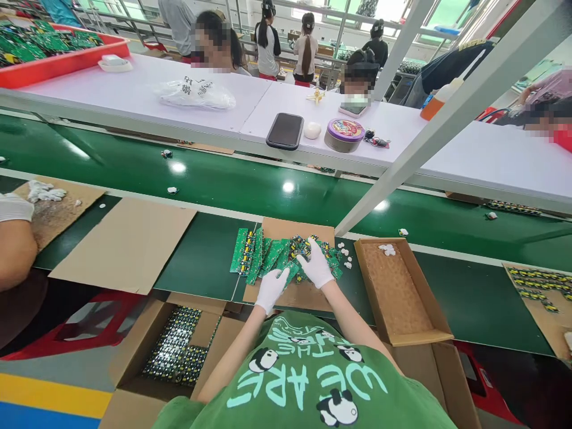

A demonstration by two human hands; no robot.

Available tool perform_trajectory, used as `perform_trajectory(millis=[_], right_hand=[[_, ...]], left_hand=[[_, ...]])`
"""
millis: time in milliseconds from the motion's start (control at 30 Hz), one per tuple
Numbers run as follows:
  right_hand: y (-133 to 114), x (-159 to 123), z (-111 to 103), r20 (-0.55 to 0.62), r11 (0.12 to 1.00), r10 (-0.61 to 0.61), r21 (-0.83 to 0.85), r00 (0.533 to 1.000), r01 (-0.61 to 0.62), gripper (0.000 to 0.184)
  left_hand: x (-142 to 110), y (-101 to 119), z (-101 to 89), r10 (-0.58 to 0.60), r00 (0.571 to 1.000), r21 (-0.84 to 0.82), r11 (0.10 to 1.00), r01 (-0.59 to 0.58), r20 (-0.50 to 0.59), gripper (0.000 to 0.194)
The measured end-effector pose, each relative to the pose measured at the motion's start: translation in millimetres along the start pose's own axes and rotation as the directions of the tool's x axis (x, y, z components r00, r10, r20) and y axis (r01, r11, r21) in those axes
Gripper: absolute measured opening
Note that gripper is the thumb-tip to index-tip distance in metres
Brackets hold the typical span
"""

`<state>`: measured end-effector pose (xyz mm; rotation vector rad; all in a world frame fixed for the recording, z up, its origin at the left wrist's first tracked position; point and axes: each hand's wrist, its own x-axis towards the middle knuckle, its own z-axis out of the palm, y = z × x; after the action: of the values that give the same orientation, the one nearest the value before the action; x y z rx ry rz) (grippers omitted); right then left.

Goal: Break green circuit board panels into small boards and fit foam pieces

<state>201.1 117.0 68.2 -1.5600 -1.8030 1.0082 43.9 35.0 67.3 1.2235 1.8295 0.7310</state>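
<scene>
My left hand (271,290), in a white glove, is closed on the edge of a green circuit board (292,273) at the front of a pile. My right hand (317,266), also gloved, reaches over the pile's right side. Its thumb and fingers are around a circuit board (302,246) with black and yellow parts; the exact grip is partly hidden. More green boards (272,255) lie overlapped on a cardboard sheet (297,227). Some at the left stand side by side, with yellow components along them. Several small white pieces (346,253) lie right of the pile.
A shallow cardboard tray (395,295) stands at the right. A flat cardboard sheet (123,244) lies left, near a co-worker's gloved hand (15,207). Below the bench edge is a carton (174,345) of boards. A slanted metal post (417,137) rises beyond the green conveyor belt (250,179).
</scene>
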Motion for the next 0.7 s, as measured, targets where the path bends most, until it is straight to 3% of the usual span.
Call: perform_trajectory(millis=[200, 267, 433, 567, 700], right_hand=[[7.7, -21.7, 5.5, 0.218, 0.988, 0.044, 0.132, 0.975, -0.074, 0.044], [7.5, -25.3, 10.8, 0.243, 0.981, 0.042, 0.174, 0.969, -0.086, 0.038], [5.6, -18.5, 10.6, 0.208, 0.968, 0.081, 0.215, 0.975, -0.126, 0.041], [4.7, -17.3, 3.4, 0.174, 0.986, 0.065, 0.137, 0.983, -0.09, 0.039], [-0.7, -20.2, 5.4, 0.094, 0.998, 0.055, 0.013, 0.994, -0.056, 0.033]], left_hand=[[-2.4, 2.0, 0.6, 0.051, 0.999, -0.132, 0.99, -0.049, 0.013, 0.047], [2.0, -0.3, 3.3, 0.075, 0.996, -0.163, 0.984, -0.067, 0.04, 0.043], [16.5, -5.4, 2.2, 0.086, 0.991, -0.171, 0.983, -0.068, 0.102, 0.047], [21.5, -1.6, 2.3, 0.104, 0.983, -0.089, 0.992, -0.091, 0.148, 0.026], [23.2, 1.7, 11.6, 0.048, 0.995, -0.025, 0.999, -0.045, 0.092, 0.018]])
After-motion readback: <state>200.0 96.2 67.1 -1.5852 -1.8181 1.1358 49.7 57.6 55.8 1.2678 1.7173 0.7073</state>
